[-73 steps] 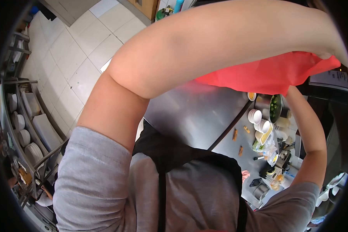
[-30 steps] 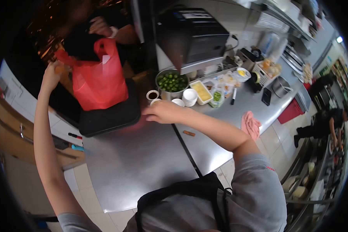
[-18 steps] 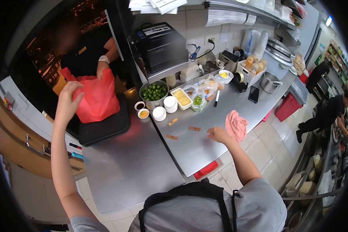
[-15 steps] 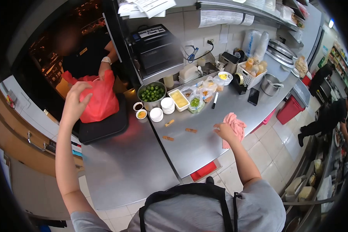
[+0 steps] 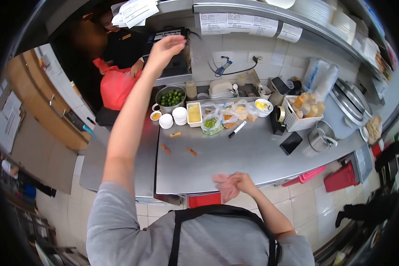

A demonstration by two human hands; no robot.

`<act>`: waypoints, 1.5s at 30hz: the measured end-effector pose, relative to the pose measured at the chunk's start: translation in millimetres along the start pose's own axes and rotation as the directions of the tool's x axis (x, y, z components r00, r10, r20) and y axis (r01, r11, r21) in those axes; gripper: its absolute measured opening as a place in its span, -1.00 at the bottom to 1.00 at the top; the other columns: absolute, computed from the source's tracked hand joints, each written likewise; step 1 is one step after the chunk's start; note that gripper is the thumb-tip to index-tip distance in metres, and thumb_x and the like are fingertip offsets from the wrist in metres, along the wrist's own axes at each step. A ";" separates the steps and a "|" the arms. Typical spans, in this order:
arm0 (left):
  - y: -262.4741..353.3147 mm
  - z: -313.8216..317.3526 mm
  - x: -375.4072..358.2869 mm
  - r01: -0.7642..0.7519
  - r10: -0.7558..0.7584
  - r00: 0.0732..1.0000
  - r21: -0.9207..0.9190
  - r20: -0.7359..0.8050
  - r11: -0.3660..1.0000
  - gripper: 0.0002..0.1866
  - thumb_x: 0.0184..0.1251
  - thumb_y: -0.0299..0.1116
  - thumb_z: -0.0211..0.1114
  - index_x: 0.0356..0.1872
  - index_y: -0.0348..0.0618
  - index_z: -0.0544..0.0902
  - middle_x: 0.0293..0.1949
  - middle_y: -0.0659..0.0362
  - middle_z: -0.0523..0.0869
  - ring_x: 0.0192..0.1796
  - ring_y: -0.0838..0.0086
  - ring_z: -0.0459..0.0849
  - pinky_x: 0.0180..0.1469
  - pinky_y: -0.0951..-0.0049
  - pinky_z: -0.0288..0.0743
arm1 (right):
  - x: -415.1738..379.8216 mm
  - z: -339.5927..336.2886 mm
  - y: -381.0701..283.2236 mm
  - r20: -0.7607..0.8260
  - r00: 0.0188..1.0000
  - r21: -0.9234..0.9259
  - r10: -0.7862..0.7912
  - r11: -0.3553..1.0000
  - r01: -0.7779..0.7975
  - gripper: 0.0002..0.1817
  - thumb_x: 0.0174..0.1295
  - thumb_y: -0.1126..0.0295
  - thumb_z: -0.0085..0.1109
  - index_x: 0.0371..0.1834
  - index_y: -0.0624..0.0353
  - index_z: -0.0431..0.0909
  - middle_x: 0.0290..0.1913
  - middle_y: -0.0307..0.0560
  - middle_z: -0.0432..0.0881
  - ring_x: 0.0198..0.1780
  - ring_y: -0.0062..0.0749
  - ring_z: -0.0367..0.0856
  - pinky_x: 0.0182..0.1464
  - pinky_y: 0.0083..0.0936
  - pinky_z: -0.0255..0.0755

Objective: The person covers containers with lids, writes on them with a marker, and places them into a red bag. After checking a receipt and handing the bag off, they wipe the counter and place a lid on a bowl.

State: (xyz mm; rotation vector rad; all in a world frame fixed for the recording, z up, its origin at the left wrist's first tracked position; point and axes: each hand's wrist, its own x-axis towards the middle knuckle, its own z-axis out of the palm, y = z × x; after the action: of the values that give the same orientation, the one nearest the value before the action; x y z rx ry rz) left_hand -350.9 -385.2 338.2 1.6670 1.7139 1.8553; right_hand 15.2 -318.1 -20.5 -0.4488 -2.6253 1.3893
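Observation:
My left hand is raised in front of the black printer with its fingers stretched out and nothing seen in them. Low over the front edge of the steel counter, my right hand grips a pink cloth, which is blurred by motion. Several small brown and yellow packets, one of them a yellow packet, lie on the counter. Behind them stand stacked white cups, a metal bowl of green limes and a white tub of yellow food.
Bagged food, a marker, a phone, a bottle basket and a metal pot occupy the counter. Paper slips hang from the shelf overhead. A person at the left handles a red bag.
My left hand has swung rightward and up, from near the red bag to the printer. My right hand has taken hold of the cloth and drawn it toward me. The view has turned right.

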 end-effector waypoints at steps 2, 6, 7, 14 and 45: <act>-3.2 25.5 19.3 0.007 -0.021 0.995 -0.148 -0.094 0.989 -0.63 0.18 -0.34 0.18 0.00 -0.27 0.49 -0.02 0.10 0.56 0.03 0.44 0.51 0.04 0.43 0.35 | 3.6 -42.3 8.7 -0.248 0.968 0.268 0.041 0.963 0.028 -0.70 -0.14 0.73 -0.01 -0.35 0.21 0.61 -0.24 0.01 0.59 -0.20 -0.16 0.55 -0.12 -0.51 0.40; -0.2 49.5 34.3 0.096 -0.168 0.971 -0.362 -0.171 0.927 -0.79 0.15 -0.35 0.16 -0.25 -0.20 0.62 -0.22 0.17 0.64 -0.12 0.45 0.55 -0.06 0.37 0.36 | 14.8 -115.2 31.7 -0.461 0.887 -0.073 0.013 0.996 -0.052 -0.78 -0.04 0.57 0.07 -0.29 0.18 0.59 -0.15 0.02 0.56 -0.08 -0.14 0.49 0.00 -0.37 0.33; 3.6 52.3 33.6 0.096 -0.168 0.969 -0.352 -0.181 0.931 -0.79 0.15 -0.35 0.16 -0.25 -0.20 0.62 -0.22 0.17 0.64 -0.12 0.45 0.55 -0.06 0.37 0.36 | 20.7 -120.7 43.7 -0.497 0.868 -0.297 0.023 0.935 -0.195 -0.75 0.02 0.46 0.09 -0.19 0.15 0.56 -0.06 0.06 0.51 0.00 -0.10 0.45 0.07 -0.27 0.29; 19.0 68.2 39.1 -0.013 -0.144 0.963 -0.572 -0.228 0.820 -0.75 0.20 -0.42 0.09 -0.19 -0.42 0.50 -0.15 -0.06 0.57 -0.11 0.27 0.58 0.00 0.25 0.51 | 70.4 -37.4 91.7 -0.475 0.835 -0.766 -0.277 0.598 -0.237 -0.43 0.11 0.22 -0.07 0.22 0.13 0.19 0.26 0.17 0.14 0.31 0.21 -0.02 0.18 0.23 -0.08; -198.7 61.5 -322.6 0.798 -0.541 0.529 0.166 -0.653 0.580 -0.65 0.13 -0.18 0.22 -0.10 -0.13 0.57 -0.24 0.12 0.64 -0.17 0.41 0.57 -0.12 0.47 0.41 | -26.3 -113.4 104.5 -0.190 0.981 -0.222 -0.048 0.975 0.005 -0.68 0.22 0.15 -0.09 -0.31 0.20 0.49 -0.39 0.17 0.55 -0.41 0.10 0.52 -0.34 -0.15 0.35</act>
State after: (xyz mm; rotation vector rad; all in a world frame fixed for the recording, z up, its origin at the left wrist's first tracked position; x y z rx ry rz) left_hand -289.7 -499.6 -23.1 0.2566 2.6632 1.6181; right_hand 89.7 -182.3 -42.2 -0.5438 -2.6211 0.9929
